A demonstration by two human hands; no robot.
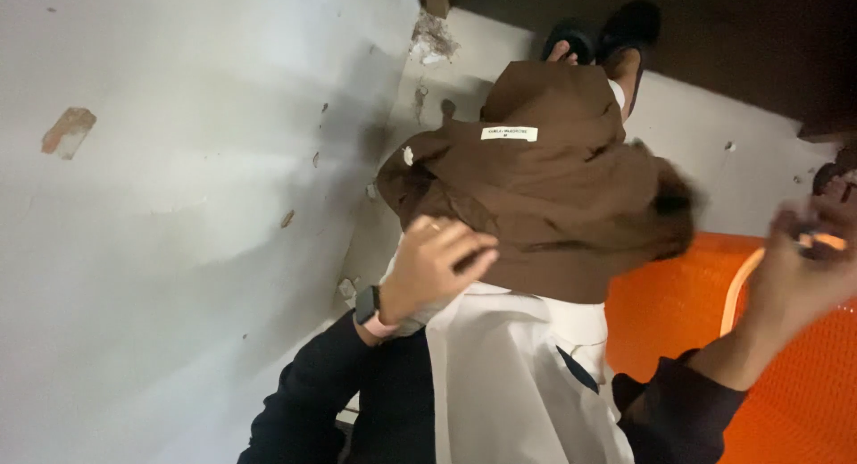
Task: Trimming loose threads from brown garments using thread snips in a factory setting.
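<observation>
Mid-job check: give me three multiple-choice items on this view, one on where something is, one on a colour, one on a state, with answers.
1. Where does the left hand rest?
A. On the brown fabric garment
B. On the grey wall
C. Inside the orange plastic mesh basket

2. What colour is the cloth under the brown fabric garment?
A. Blue
B. White
C. Green

3. How is the right hand?
A. Flat and empty on the floor
B. Gripping the brown fabric garment
C. Raised over the orange plastic mesh basket, fingers closed on a small object

Answers: 1 A, its fingers lie on the garment's lower edge. 2 B, pale white fabric shows beneath the brown. 3 C, it is blurred but curled around something thin, above the basket.
</observation>
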